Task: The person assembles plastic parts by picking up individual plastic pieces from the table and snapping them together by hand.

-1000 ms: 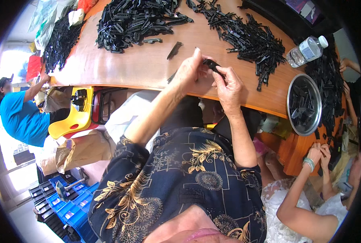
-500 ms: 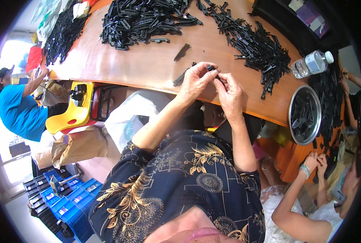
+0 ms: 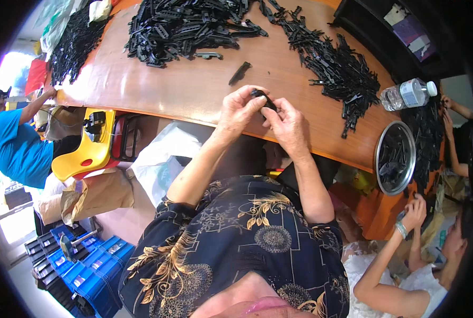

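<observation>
The two hands are close together above the near edge of the bench point(image 3: 157, 87), both closed on a small black part point(image 3: 263, 97). The left hand point(image 3: 237, 110) grips it between thumb and fingers; the right hand point(image 3: 290, 126) pinches at its near right end, though the fingers partly hide the piece. Just beyond the hands, a single black piece point(image 3: 240, 73) lies on the bench. Farther off, a large heap of black parts point(image 3: 188, 32) sits to the left, and a long spread of similar parts point(image 3: 342, 79) runs to the right. Right of that lie a clear bottle point(image 3: 408, 95) and a round metal bowl point(image 3: 412, 159) holding dark pieces. On the far left, a person in blue point(image 3: 21, 146) reaches to the bench; near right sits a co-worker in white point(image 3: 390, 297).
</observation>
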A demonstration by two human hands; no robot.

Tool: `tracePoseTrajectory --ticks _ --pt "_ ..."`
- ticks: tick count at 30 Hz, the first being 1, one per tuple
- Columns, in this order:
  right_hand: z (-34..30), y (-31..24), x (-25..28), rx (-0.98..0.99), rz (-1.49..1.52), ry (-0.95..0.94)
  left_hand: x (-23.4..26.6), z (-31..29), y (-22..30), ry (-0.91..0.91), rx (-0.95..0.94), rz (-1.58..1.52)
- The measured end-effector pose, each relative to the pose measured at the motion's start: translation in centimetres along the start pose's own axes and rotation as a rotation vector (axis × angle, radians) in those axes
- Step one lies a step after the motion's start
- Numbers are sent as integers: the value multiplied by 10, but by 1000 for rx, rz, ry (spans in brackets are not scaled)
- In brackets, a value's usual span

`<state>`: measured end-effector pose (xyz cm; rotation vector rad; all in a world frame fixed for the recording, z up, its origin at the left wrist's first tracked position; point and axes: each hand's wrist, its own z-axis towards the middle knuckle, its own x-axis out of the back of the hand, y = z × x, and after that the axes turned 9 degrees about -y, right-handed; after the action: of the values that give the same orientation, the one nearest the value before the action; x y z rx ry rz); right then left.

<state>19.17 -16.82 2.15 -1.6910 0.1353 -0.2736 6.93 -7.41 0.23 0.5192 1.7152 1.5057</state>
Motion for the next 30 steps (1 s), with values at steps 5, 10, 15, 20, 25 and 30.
tracePoseTrajectory --ticks 5,10,15,20,25,30 --pt "6 -2 5 -4 -39 -39 7 7 9 -20 11 17" --pt "29 6 72 278 -969 88 52 39 26 80 42 422" --pt "56 12 108 276 -1525 134 64 66 17 54 -144 1340" --pt "69 16 124 375 -1447 114 73 82 15 -34 -56 1474" --pt "59 3 100 306 -442 297 82 79 8 73 -5 1187" --pt "44 16 48 377 435 280 22 64 16 130 96 57"
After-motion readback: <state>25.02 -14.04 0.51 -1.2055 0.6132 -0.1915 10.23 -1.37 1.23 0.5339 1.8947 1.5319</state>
